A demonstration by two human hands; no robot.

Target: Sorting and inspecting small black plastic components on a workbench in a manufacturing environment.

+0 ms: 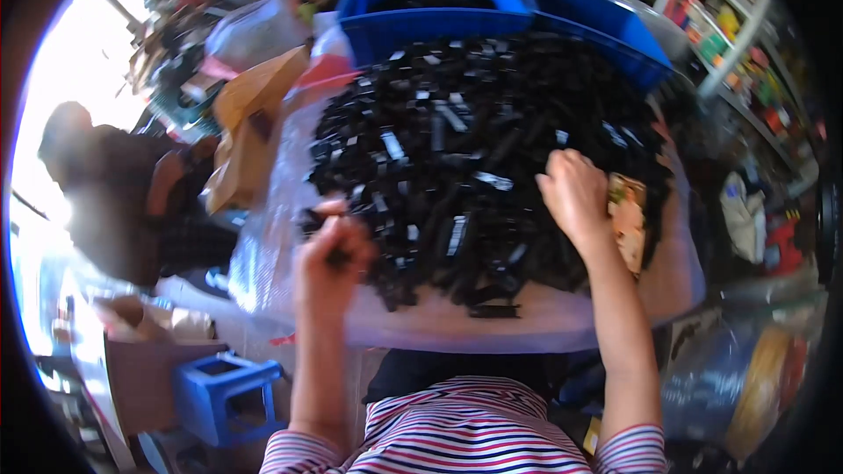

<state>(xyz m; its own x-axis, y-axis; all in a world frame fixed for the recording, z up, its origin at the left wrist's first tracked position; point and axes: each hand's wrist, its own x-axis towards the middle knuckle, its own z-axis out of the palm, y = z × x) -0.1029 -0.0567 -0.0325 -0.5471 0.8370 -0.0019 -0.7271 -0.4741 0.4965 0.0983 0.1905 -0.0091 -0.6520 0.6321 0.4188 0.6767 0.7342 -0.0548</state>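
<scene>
A broad heap of small black plastic pieces (439, 158) covers most of the table in front of me. At the heap's left edge my left hand (338, 250) is raised, curled and a little smeared by motion. Black pieces show in its palm and by its fingertips, their exact kind too blurred to tell. Over the right part of the heap, my right hand (575, 193) is closed with its back up. Its fingertips point down into the pieces, so whatever they hold is hidden. Beside that wrist lies a flat printed card or packet (627, 219).
Two blue bins, one at the back (430, 25) and one at the back right (606, 22), border the heap. Clear plastic sheeting (272, 237) covers the table. Brown paper (250, 114) hangs at left, near a seated person (114, 184). A blue stool (228, 395) stands lower left.
</scene>
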